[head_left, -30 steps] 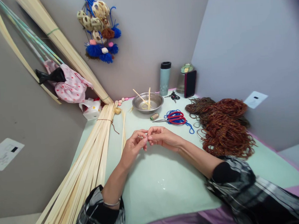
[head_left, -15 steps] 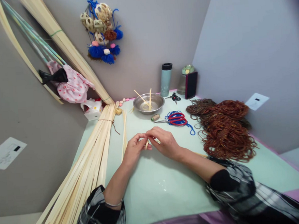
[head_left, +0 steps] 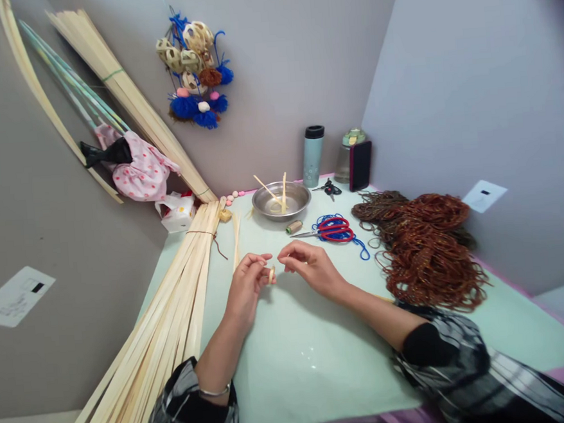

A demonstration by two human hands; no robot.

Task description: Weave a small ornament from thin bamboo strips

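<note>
My left hand (head_left: 245,286) pinches a small pale strip piece (head_left: 271,275) between thumb and fingers, low over the pale green table (head_left: 292,359). My right hand (head_left: 310,269) hovers just to its right, thumb and forefinger pinched together; whether they hold part of the strip I cannot tell. A long pale strip (head_left: 382,298) shows behind my right forearm. Both forearms in plaid sleeves rest on the table.
A thick bundle of long bamboo strips (head_left: 173,309) lies along the table's left side. Behind the hands are a steel bowl (head_left: 281,200), red-handled scissors (head_left: 329,229) on blue cord, a thread spool (head_left: 293,226), a flask (head_left: 313,156) and a jar. A brown cord heap (head_left: 422,243) fills the right.
My hands have drawn slightly apart and dropped a little toward me. The small strip piece, earlier hidden between my touching fingertips, now shows at my left fingertips.
</note>
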